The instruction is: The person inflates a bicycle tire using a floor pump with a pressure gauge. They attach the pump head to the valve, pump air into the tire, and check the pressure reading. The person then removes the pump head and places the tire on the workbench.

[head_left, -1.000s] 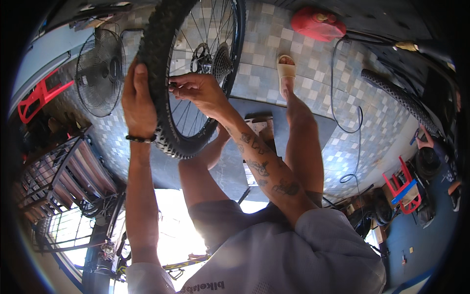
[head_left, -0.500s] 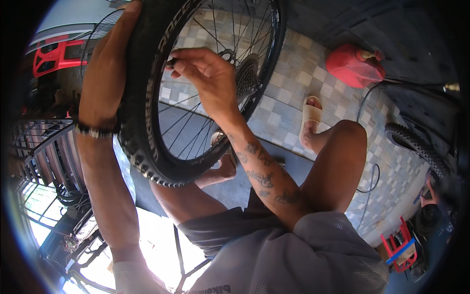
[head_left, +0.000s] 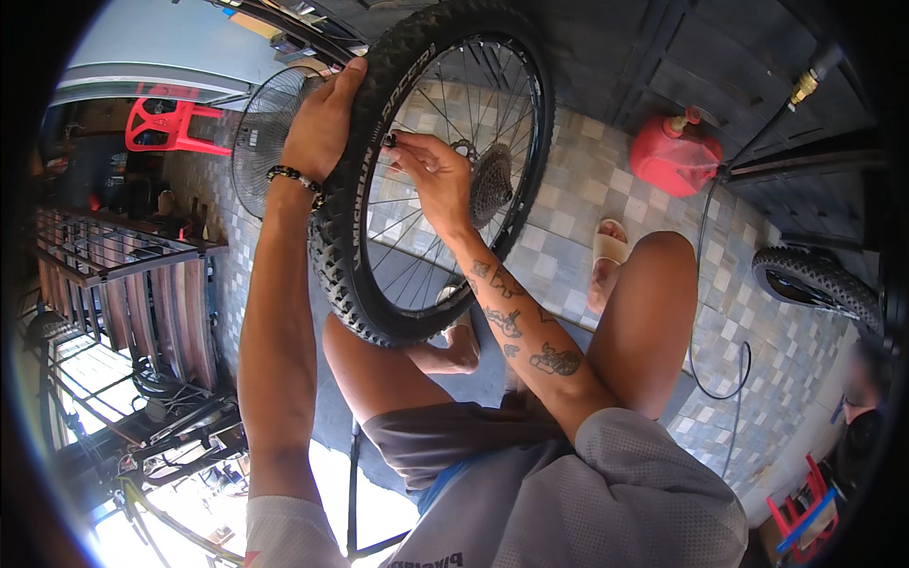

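A bicycle wheel (head_left: 371, 275) with a knobby black tyre, spokes and a rear cassette (head_left: 491, 185) stands upright, its lower edge by my left thigh. My left hand (head_left: 324, 128) grips the tyre's left side, with some fingertips hidden behind it. Reaching across the spokes from the right, my right hand (head_left: 437, 180) pinches a small black piece (head_left: 389, 139) at the rim's inner edge. Whether that piece is a valve cap or another valve part is too small to tell. Beside the cassette, a brake disc (head_left: 463, 150) shows at the hub.
Behind my left hand stands a wire-caged fan (head_left: 256, 142), with a red plastic chair (head_left: 170, 123) farther left. A red jug (head_left: 674, 154) and a black hose (head_left: 703, 275) lie to the right. Another tyre (head_left: 822, 284) rests at far right, near a blurred person (head_left: 864, 379).
The wheel and both hands sit farther right in view, and the wheel looks a little farther from me. My left hand stays on the tyre; my right fingers still pinch at the rim.
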A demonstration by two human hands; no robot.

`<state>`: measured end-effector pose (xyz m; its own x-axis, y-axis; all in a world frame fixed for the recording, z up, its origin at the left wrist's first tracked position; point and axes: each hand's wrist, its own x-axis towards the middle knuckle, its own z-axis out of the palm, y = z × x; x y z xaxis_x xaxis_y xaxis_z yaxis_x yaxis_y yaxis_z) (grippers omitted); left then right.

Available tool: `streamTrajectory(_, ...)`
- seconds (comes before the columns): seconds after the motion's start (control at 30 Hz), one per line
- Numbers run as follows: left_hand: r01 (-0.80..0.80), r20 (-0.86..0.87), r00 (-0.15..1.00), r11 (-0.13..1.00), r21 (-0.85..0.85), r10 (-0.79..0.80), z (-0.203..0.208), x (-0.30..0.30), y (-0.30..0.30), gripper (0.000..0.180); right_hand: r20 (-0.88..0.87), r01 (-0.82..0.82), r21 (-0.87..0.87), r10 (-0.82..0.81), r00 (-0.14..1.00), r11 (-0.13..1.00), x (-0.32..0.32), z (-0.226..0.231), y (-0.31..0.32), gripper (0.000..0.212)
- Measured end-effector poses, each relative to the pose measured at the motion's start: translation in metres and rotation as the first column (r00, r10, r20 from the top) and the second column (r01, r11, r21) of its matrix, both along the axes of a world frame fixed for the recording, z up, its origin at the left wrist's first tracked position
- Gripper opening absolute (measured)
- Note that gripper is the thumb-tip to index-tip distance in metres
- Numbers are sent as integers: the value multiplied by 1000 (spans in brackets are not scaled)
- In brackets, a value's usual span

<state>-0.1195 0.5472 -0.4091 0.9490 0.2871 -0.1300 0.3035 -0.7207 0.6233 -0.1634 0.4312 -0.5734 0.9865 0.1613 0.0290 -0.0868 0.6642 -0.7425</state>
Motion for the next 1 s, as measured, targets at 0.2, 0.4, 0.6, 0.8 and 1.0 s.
streamTrajectory(0.2,-8,50,999,993,116,2,8,4,-18,77,154,-28,-109,44,987,994,5,2,-7,21)
streamTrajectory(0.4,128,59,987,962,243,-146,8,2,-15,70,144,-385,-95,395,907,918,21,-7,-16,22)
streamTrajectory(0.6,130,-1,991,972,198,-132,4,4,-5,60,245,155,-225,-98,965,962,4,1,-10,22)
streamTrajectory(0.8,-88,-105,991,995,-44,83,6,7,-6,72,72,-21,-50,25,997,999,9,6,-8,23)
streamTrajectory(1.0,-84,-104,991,996,22,86,6,8,-6,71,-194,-143,208,184,964,968,11,12,-11,23)
